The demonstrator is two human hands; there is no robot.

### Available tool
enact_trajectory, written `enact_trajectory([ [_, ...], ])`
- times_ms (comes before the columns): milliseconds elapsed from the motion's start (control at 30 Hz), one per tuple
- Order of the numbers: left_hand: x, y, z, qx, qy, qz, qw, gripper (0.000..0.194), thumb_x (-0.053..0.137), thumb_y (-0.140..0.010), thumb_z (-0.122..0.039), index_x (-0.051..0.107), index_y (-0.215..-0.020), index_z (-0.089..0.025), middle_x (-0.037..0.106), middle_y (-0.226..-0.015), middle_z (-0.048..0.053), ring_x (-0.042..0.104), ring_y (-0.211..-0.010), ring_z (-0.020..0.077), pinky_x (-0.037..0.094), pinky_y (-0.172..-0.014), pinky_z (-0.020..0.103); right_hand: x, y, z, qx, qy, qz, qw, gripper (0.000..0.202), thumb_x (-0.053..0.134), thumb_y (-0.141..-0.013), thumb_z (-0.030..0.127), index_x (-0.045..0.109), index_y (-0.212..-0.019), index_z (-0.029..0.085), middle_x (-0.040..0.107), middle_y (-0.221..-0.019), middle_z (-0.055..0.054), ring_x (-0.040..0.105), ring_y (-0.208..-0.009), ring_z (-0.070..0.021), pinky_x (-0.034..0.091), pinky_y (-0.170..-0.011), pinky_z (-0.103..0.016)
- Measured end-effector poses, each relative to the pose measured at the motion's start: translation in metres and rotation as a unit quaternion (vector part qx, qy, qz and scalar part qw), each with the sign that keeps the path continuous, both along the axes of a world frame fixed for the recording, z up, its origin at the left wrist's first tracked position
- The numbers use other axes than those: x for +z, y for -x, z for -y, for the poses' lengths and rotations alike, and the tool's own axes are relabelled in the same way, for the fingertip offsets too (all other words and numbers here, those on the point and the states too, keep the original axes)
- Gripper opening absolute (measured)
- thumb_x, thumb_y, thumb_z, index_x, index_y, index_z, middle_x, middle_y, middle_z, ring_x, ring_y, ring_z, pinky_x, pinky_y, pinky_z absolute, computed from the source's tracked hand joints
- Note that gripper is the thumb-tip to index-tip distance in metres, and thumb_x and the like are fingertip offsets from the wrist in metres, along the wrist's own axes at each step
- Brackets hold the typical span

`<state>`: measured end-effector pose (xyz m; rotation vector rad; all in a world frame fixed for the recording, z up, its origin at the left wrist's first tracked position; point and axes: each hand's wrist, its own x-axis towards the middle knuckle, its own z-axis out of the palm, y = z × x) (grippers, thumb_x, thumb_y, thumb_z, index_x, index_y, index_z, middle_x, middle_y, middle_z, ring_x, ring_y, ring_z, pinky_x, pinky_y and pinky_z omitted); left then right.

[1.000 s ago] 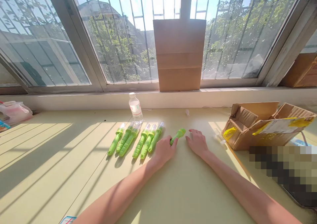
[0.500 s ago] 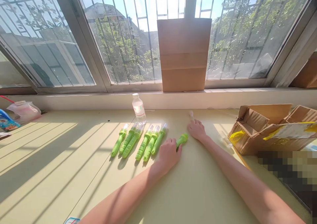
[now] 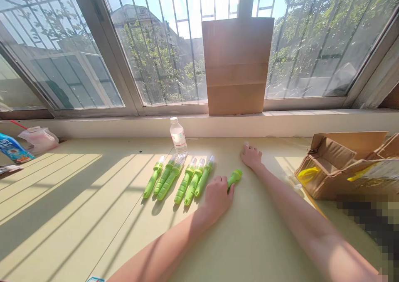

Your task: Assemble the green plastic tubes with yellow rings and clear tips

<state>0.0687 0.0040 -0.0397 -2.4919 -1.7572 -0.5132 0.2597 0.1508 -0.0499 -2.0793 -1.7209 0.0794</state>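
Observation:
My left hand (image 3: 218, 194) is closed around a ribbed green stick (image 3: 234, 178), whose rounded green head sticks out to the right with no clear tip on it. Farther back, my right hand (image 3: 252, 156) has its fingers curled down at a small clear cap (image 3: 246, 143), mostly hidden by the fingers. Left of my left hand, several like green sticks with clear caps lie side by side, among them one near stick (image 3: 204, 177) and one far-left stick (image 3: 152, 178).
A water bottle (image 3: 178, 137) stands behind the sticks. On the right sits an open cardboard box (image 3: 335, 165) with clear pieces beside it. A flat cardboard sheet (image 3: 238, 66) leans on the window. At far left are a blue packet (image 3: 14, 149) and a pinkish bag (image 3: 40, 140).
The view has shifted slightly left. My right hand has closed further over the small clear cap, which shows less now. My left hand keeps hold of the green stick.

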Motion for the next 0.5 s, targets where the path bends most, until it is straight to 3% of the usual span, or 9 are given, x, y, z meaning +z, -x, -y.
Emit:
enact_trajectory([
  [133, -0.005, 0.000, -0.003, -0.006, -0.009, 0.011, 1.000, 0.028, 0.040, -0.091, -0.040, 0.057, -0.087, -0.018, 0.059, -0.082, 0.008, 0.057, -0.075, 0.0211, 0.038, -0.057, 0.029, 0.003, -0.004, 0.030, 0.007, -0.074, -0.015, 0.997, 0.037, 0.034, -0.089, 0.023, 0.053, -0.120, 0.017, 0.061, -0.110, -0.014, 0.050, -0.109, -0.0267, 0.034, -0.088, -0.039],
  [267, -0.006, 0.000, -0.004, -0.006, -0.009, 0.025, 1.000, 0.025, 0.043, -0.090, -0.038, 0.057, -0.086, -0.018, 0.059, -0.081, 0.008, 0.057, -0.075, 0.0207, 0.038, -0.058, 0.029, 0.005, -0.011, 0.069, 0.015, -0.108, -0.063, 0.992, 0.036, 0.035, -0.091, 0.040, 0.056, -0.110, 0.017, 0.066, -0.088, -0.008, 0.060, -0.079, -0.0199, 0.042, -0.071, -0.030],
  [400, -0.003, 0.001, -0.004, -0.010, -0.006, 0.038, 0.999, 0.032, 0.031, -0.095, -0.036, 0.056, -0.084, -0.018, 0.058, -0.077, 0.008, 0.057, -0.072, 0.0203, 0.036, -0.056, 0.030, 0.001, -0.016, 0.108, 0.050, -0.136, -0.329, 0.933, 0.036, 0.045, -0.085, 0.053, 0.057, -0.091, 0.019, 0.064, -0.071, -0.003, 0.058, -0.062, -0.0168, 0.042, -0.055, -0.026],
  [500, 0.000, 0.002, -0.005, -0.016, -0.010, 0.052, 0.998, 0.035, 0.027, -0.096, -0.036, 0.055, -0.085, -0.019, 0.059, -0.077, 0.007, 0.057, -0.073, 0.0191, 0.036, -0.056, 0.029, -0.003, -0.018, 0.130, 0.053, -0.120, -0.450, 0.884, 0.036, 0.051, -0.081, 0.054, 0.056, -0.088, 0.019, 0.061, -0.065, -0.001, 0.054, -0.055, -0.0146, 0.039, -0.047, -0.024],
])
